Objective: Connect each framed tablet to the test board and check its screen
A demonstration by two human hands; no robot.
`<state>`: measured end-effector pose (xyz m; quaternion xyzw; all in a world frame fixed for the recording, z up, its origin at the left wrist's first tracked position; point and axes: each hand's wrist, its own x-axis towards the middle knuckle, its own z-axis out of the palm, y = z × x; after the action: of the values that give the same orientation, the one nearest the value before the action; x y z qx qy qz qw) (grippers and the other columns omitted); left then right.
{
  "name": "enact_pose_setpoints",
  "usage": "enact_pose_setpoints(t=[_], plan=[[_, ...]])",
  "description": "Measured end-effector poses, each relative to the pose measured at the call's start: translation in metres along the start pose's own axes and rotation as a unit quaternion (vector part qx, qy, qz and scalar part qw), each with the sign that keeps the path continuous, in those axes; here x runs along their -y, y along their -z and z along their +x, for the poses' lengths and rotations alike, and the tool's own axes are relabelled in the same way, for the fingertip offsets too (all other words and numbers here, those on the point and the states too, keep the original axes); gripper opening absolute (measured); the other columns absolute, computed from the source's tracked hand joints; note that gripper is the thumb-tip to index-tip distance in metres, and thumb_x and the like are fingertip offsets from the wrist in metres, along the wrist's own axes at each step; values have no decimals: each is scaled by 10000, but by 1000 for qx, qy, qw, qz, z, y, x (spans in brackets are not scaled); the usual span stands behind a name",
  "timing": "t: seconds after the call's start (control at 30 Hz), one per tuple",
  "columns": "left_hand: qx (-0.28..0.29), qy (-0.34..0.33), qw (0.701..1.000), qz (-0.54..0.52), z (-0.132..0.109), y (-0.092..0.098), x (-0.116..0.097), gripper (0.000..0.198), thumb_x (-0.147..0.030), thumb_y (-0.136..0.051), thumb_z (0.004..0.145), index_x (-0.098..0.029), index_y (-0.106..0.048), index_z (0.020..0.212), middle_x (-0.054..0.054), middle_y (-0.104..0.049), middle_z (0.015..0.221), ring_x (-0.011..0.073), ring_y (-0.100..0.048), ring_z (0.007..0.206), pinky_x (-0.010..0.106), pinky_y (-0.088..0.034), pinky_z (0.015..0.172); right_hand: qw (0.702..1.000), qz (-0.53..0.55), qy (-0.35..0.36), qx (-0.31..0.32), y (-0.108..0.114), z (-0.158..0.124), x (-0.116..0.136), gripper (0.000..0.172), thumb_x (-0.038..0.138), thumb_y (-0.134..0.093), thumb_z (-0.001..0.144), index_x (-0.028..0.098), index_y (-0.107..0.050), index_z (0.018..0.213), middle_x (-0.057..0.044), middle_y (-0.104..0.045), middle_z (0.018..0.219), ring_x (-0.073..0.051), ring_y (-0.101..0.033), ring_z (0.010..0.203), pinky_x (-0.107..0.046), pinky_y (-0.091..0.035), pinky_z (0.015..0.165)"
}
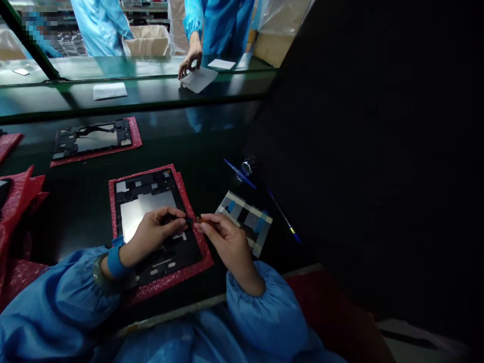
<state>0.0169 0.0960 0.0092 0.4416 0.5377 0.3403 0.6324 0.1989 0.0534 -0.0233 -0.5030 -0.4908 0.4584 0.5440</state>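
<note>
A tablet frame (176, 259), black with a bare silver panel, lies on a red bubble-wrap bag (185, 194) in front of me. Over its right edge, my left hand (153, 229) pinches a tiny dark piece (189, 221) between thumb and fingertips. Close against it, my right hand (229, 239) has thumb and forefinger closed on a small orange-brown strip (199, 220). Whether the two pieces are joined is too small to tell. Just right of my right hand lies a card (262, 219) with dark strips and blue tape on it.
Beyond, another tablet frame (123, 132) rests on red bubble wrap. More bubble wrap (18, 212) is heaped at left. A blue pen (242, 174), a round metal object (248, 165) and a second pen (283, 217) lie right. Across the bench, a co-worker's hand (192, 55) touches a white sheet (200, 80).
</note>
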Motion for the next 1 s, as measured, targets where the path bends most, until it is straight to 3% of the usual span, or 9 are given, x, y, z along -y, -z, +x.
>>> enact_pose_setpoints(t=[0.17, 0.63, 1.0], plan=[[-9, -8, 1000, 0, -2, -1, 0, 523, -546, -906, 499, -182, -715, 823, -20, -741, 679, 119, -687, 650, 211, -505, 616, 1000, 24, -16, -6, -11, 0, 0, 98, 285, -670, 837, 213, -709, 890, -35, -756, 888, -176, -764, 835, -286, -625, 773], [-13, -24, 999, 24, -1, -1, 2, 455, -516, -866, 583, -181, -702, 844, 20, -752, 692, 149, -680, 620, 238, -486, 572, 989, 108, -102, -20, -17, 3, 2, 174, 353, -753, 760, 210, -686, 833, -6, -757, 817, -178, -768, 821, -285, -622, 774], [-13, -28, 999, 28, -2, -1, 2, 428, -493, -855, 583, -180, -692, 825, 11, -739, 685, 151, -689, 640, 243, -519, 611, 987, 107, -116, -13, -14, 2, 2, 217, 383, -772, 751, 204, -679, 833, -17, -754, 830, -191, -765, 845, -302, -616, 785]])
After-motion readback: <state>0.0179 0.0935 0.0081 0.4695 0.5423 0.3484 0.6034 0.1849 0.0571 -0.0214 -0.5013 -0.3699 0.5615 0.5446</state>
